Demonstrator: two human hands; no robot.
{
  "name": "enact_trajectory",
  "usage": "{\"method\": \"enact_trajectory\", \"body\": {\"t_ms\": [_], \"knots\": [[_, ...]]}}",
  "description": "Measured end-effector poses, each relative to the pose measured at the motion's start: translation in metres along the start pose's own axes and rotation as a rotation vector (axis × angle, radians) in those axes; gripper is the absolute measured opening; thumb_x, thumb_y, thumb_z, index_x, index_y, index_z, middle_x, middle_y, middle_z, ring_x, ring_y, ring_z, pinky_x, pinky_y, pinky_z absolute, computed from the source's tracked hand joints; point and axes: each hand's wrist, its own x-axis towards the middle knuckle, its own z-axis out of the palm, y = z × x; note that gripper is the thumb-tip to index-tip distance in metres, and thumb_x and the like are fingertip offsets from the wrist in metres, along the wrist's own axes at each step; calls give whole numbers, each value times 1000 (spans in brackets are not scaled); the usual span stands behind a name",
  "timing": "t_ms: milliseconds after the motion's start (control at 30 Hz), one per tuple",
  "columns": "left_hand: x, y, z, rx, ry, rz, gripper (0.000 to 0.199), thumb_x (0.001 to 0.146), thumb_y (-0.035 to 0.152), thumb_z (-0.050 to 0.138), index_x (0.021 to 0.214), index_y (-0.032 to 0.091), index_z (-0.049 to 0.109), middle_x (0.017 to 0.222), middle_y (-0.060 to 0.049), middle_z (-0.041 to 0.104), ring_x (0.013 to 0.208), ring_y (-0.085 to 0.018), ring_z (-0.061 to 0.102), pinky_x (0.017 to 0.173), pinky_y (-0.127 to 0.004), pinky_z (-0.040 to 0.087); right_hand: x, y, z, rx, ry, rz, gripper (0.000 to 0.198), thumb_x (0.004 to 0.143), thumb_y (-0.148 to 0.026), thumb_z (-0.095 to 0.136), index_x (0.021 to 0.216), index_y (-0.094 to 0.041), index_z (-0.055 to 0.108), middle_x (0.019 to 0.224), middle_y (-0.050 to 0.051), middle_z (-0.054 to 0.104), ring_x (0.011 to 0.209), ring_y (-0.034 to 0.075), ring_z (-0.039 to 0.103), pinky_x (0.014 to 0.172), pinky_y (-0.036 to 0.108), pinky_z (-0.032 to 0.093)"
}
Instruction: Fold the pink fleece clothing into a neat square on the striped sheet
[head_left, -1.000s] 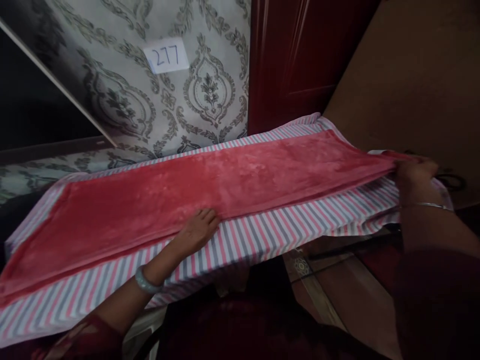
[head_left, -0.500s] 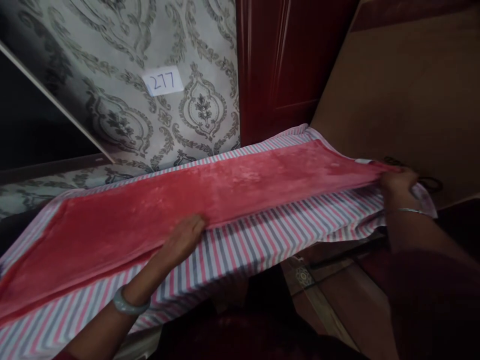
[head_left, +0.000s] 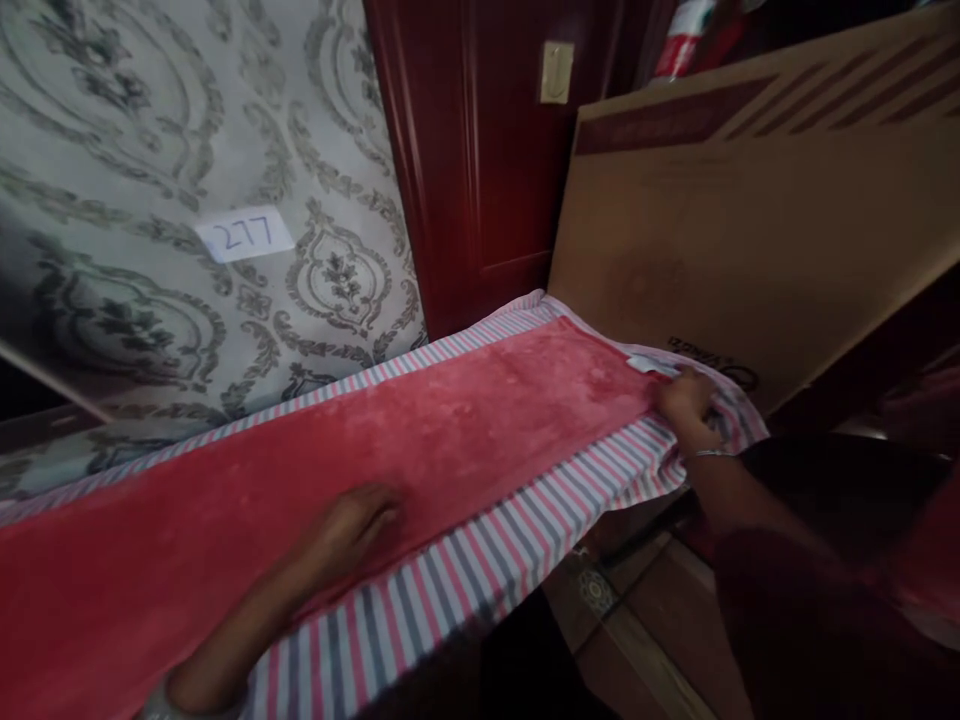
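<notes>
A long red plush cloth point(head_left: 465, 410) lies over a pink, grey and white striped cloth point(head_left: 465, 555), both stretched along a raised narrow surface. My left hand point(head_left: 352, 530) rests on top of the red cloth near its front edge, fingers loosely bent with a gap by the thumb and nothing visible in them. At the far right end, my right hand point(head_left: 686, 405) grips the corner of the red cloth beside a small white tag point(head_left: 643, 364). The fingertips of both hands are partly hidden.
A large cardboard box point(head_left: 720, 230) stands behind the right end. Patterned wallpaper point(head_left: 345, 280) with a paper marked 277 point(head_left: 246, 233) and a dark red door point(head_left: 495, 150) line the back. A bottle point(head_left: 682, 40) stands behind the box. Tiled floor point(head_left: 637, 620) lies below.
My view has turned right, showing more of the box. My left hand has moved from the red cloth's front edge onto its top. My right hand still holds the corner.
</notes>
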Motion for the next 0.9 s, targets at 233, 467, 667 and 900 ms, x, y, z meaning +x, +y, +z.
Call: {"method": "enact_trajectory", "body": {"t_ms": [233, 467, 667, 900], "knots": [[117, -21, 19, 227, 14, 37, 47, 94, 34, 51, 139, 21, 57, 149, -14, 57, 136, -30, 53, 114, -48, 41, -32, -84, 17, 146, -110, -488, 44, 93, -18, 43, 131, -10, 64, 137, 19, 61, 130, 30, 52, 112, 43, 39], [176, -68, 8, 366, 113, -311, 40, 98, 28, 40, 130, 12, 59, 143, -20, 59, 132, -30, 55, 110, -47, 42, -29, -149, 56, 156, -251, -674, 41, 96, -19, 46, 132, -13, 65, 137, 11, 66, 128, 22, 56, 112, 30, 38], [192, -106, 1, 398, 120, -459, 42, 99, 31, 35, 124, 10, 61, 131, -23, 65, 122, -35, 61, 102, -52, 45, 7, -186, 85, 109, -295, -641, 48, 95, -14, 46, 142, -16, 58, 147, 10, 58, 135, 23, 50, 114, 32, 36], [195, -120, 19, 540, 245, -426, 48, 100, 33, 32, 135, 11, 55, 133, -19, 65, 121, -35, 60, 100, -50, 46, 72, -180, 99, 3, -212, -298, 49, 98, -17, 40, 145, -9, 51, 145, 25, 54, 135, 35, 49, 110, 50, 39]]}}
